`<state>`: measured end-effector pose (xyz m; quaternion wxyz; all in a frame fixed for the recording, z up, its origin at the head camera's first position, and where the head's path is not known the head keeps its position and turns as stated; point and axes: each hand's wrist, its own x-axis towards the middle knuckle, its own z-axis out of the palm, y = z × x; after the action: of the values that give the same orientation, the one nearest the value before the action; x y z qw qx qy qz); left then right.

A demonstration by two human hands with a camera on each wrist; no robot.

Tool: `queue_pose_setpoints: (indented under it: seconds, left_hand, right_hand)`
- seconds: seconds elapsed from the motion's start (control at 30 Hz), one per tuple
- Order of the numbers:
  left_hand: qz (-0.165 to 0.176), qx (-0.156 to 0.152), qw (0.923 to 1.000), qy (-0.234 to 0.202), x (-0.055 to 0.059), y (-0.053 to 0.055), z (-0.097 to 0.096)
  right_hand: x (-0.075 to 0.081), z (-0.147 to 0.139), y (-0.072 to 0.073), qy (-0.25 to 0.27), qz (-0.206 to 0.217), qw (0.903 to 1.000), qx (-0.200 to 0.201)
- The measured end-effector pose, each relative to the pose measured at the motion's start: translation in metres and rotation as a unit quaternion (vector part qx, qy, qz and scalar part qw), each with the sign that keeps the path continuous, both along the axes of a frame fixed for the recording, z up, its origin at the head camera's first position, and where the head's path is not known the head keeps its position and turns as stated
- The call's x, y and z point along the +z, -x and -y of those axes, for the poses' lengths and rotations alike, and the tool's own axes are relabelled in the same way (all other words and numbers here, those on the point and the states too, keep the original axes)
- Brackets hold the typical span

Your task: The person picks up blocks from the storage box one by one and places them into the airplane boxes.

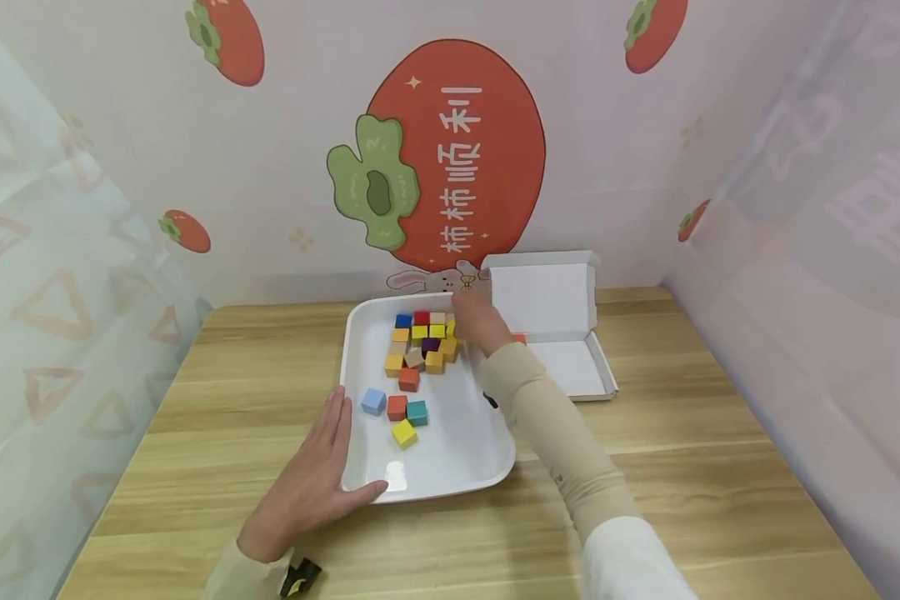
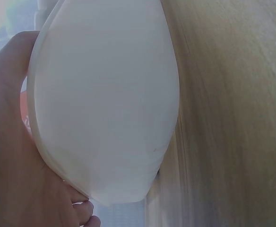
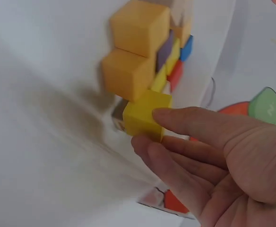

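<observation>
A white tray (image 1: 465,433) with several coloured wooden cubes stands on the table. My left hand (image 1: 311,479) rests against its near left corner, fingers straight along the left side and thumb over the near rim. In the left wrist view this hand (image 2: 20,142) lies along the rim of the tray (image 2: 105,99). At the tray's far right my right hand (image 1: 480,321) reaches in. The right wrist view shows that hand (image 3: 213,165) pinching a yellow cube (image 3: 145,113) between thumb and fingers, beside two orange cubes (image 3: 128,71).
An open white box (image 1: 570,367) stands right of the tray, its lid raised; a red cube (image 1: 519,338) shows at its left, partly behind the right arm. Nearer cubes in the tray include a light blue cube (image 1: 373,402) and a teal cube (image 1: 417,412). A printed cloth wall rises behind the table.
</observation>
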<state>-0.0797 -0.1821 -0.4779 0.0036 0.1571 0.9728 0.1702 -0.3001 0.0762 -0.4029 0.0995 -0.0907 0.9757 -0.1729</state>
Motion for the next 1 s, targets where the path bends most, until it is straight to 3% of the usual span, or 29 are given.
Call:
queue_pose_setpoints:
  seconds: [0.27, 0.57, 0.8, 1.0]
  left_hand:
    - [0.000, -0.002, 1.0000, 0.003, 0.001, 0.001, 0.001]
    - [-0.002, -0.004, 1.0000, 0.007, -0.001, 0.001, 0.000]
    - [0.003, -0.004, 1.0000, 0.008, -0.001, 0.001, 0.000]
    - [0.001, -0.010, 0.9999, 0.009, -0.001, 0.000, 0.002]
  right_hand:
    - [0.032, -0.021, -0.003, -0.001, -0.012, 0.9996, 0.026]
    - [0.049, -0.067, -0.018, 0.031, -0.023, 0.9977, 0.056]
    - [0.050, -0.113, -0.022, 0.036, -0.020, 0.9965, 0.073]
    - [0.036, -0.144, -0.023, 0.034, 0.011, 0.9949, 0.094]
